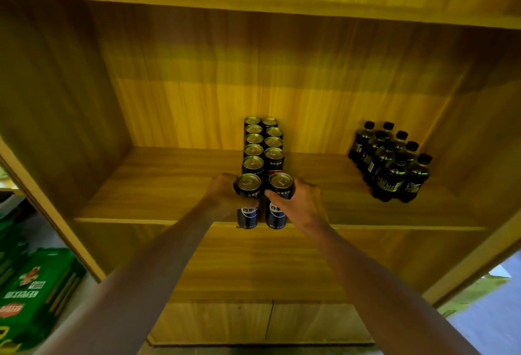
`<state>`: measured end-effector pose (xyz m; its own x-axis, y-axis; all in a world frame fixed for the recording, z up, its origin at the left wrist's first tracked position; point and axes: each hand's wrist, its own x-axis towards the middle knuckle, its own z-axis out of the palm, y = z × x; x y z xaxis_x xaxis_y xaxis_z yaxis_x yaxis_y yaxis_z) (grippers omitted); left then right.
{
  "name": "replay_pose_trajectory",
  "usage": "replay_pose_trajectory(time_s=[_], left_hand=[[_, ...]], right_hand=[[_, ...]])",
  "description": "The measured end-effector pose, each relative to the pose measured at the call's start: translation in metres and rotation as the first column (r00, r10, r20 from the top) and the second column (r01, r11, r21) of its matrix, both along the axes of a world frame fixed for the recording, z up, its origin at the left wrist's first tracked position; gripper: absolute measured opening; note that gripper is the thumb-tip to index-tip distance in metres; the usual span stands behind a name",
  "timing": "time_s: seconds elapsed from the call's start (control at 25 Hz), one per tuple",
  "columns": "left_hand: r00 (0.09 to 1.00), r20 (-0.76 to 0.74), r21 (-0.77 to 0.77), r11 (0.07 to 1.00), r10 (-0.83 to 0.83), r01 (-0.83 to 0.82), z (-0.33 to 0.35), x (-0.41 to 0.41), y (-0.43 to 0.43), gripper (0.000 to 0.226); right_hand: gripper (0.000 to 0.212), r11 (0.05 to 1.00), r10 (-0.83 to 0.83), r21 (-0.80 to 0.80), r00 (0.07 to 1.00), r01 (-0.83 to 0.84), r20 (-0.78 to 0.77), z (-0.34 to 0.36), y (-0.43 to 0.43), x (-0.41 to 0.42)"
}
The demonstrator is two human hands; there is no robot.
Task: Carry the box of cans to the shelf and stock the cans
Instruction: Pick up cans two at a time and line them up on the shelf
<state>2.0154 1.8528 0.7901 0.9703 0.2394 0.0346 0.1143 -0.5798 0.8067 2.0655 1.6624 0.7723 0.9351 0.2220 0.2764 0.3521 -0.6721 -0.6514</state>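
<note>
Cans held upright at the front edge of the wooden shelf (158, 185), one in each hand.

Left hand (222, 195) wraps the left can (248, 202); right hand (303, 203) wraps the right can (277, 202), the two cans just beside each other, their bases at the shelf lip. Behind them two rows of stocked cans (262, 143) run to the back wall. A shrink-wrapped pack of dark bottles (390, 161) sits well apart at the right. Green cartons (33, 292) lie on the floor at lower left.
</note>
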Motion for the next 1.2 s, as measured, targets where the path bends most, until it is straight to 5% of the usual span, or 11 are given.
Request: replay_pose_trajectory(time_s=[0.56, 1.2], left_hand=[[0.998, -0.001, -0.015, 0.998, 0.066, -0.066, 0.001, 0.009, 0.000, 0.048], [0.999, 0.020, -0.071, 0.996, 0.047, -0.046, -0.013, 0.013, 0.004, 0.063]], right_hand=[[0.046, 0.981, 0.063, 0.186, 0.997, -0.055, -0.035, -0.009, 0.021, 0.035], [0.051, 0.996, 0.039, 0.078, 0.999, -0.038, -0.010, -0.016, 0.026, 0.052]])
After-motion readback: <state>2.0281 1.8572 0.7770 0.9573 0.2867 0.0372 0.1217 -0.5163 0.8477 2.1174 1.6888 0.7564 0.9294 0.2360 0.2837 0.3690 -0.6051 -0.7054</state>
